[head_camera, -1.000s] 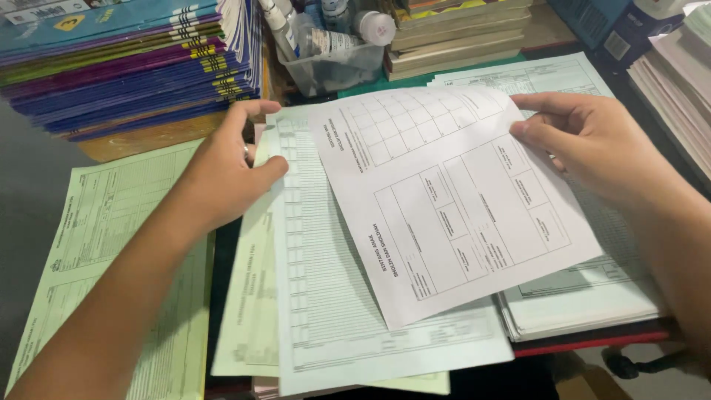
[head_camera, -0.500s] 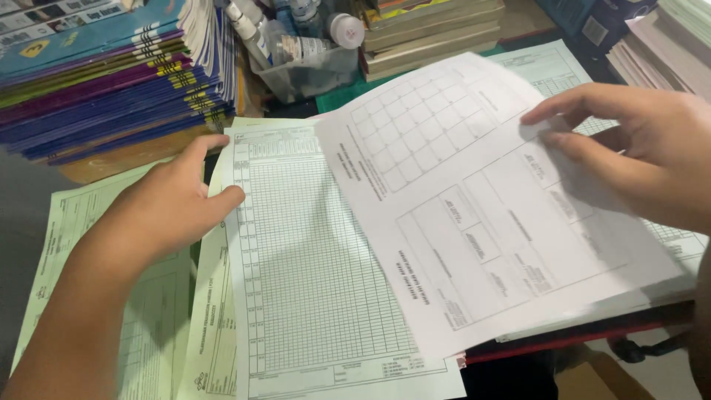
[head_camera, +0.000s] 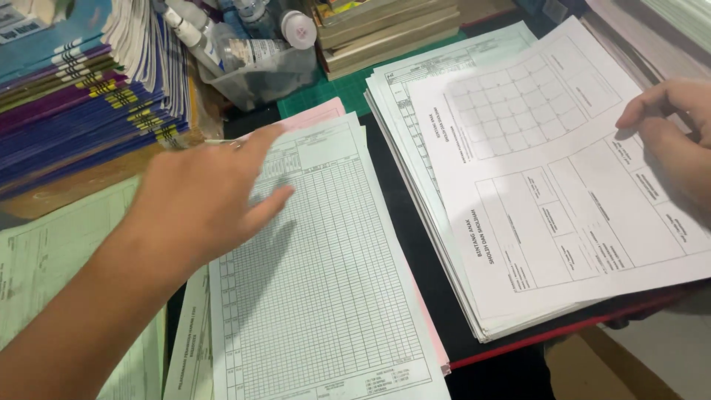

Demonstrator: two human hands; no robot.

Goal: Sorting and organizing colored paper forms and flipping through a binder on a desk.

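The right hand (head_camera: 678,141) pinches the far right edge of a white printed form (head_camera: 563,185), fingertips on top and the thumb apparently tucked under, so the sheet lies on a stack of white papers (head_camera: 444,244) directly below and to the left of that hand. The left hand (head_camera: 204,196) is open and spread, blurred, palm down over the upper left corner of a pale green gridded sheet (head_camera: 326,296); whether it presses the paper or floats just above it I cannot tell. A pink sheet (head_camera: 315,115) peeks out beyond its fingertips, and a pile of coloured booklets (head_camera: 81,104) sits to its left (a clear tub of bottles (head_camera: 259,70) stands farther ahead). The white form looks light, thin and floppy; held by one edge it would sag and slide easily over the stack, so a hold at a corner or edge, thumb beneath, suits it, gently enough not to crease
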